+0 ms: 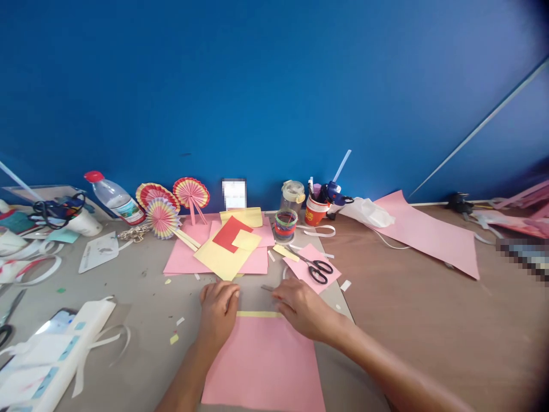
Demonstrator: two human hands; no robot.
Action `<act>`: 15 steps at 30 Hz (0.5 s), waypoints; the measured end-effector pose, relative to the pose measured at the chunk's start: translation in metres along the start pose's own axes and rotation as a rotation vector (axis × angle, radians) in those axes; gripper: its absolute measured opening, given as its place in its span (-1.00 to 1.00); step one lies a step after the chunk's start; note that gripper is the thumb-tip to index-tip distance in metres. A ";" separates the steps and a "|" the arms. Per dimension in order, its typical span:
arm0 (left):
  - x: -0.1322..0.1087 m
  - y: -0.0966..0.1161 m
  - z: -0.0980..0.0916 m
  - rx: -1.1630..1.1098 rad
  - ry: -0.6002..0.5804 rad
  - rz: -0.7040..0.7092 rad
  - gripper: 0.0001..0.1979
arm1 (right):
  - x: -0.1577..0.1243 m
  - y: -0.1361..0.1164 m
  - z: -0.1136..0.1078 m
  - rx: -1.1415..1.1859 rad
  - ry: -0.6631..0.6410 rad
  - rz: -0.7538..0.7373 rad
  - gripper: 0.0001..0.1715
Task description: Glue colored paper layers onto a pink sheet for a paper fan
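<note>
A pink paper sheet [266, 360] lies in front of me, with a narrow yellow strip [257, 314] along its far edge. At its far left corner rests my left hand [218, 306], its fingers curled closed; whatever they may hold is hidden. My right hand [298, 303] is closed over the far right corner. From its fingers a thin dark grey tool [267, 288] points left; its kind is too small to tell. Just beyond that hand, black-handled scissors [318, 270] lie on a small pink paper piece [306, 254].
Behind my hands, yellow paper [221, 257] and a red piece [227, 232] lie on pink sheets [178, 257]. Folded paper fans [191, 193], a bottle [118, 200], a jar [286, 226] and a red cup [316, 212] line the wall. A white box [96, 326] lies left.
</note>
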State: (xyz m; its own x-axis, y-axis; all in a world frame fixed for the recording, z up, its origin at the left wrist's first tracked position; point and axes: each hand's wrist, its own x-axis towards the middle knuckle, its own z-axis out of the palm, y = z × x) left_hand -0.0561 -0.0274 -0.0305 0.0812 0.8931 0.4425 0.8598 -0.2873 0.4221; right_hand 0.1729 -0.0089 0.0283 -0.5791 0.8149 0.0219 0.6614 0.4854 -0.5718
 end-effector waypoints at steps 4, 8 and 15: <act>0.001 -0.004 -0.001 0.018 0.023 -0.007 -0.78 | -0.025 0.008 0.026 -0.244 -0.034 -0.008 -0.88; 0.002 -0.006 -0.004 0.021 0.014 -0.020 -0.77 | -0.032 0.015 0.042 -0.398 -0.006 0.031 -0.86; 0.002 -0.007 -0.003 0.033 -0.063 -0.031 -0.78 | -0.027 0.017 0.039 -0.420 -0.051 0.099 -0.82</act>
State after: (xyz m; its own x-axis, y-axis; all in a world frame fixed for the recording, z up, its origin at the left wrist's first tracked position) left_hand -0.0639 -0.0248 -0.0302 0.0852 0.9215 0.3789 0.8786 -0.2488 0.4076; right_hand 0.1814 -0.0346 -0.0140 -0.5187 0.8527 -0.0626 0.8454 0.5006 -0.1860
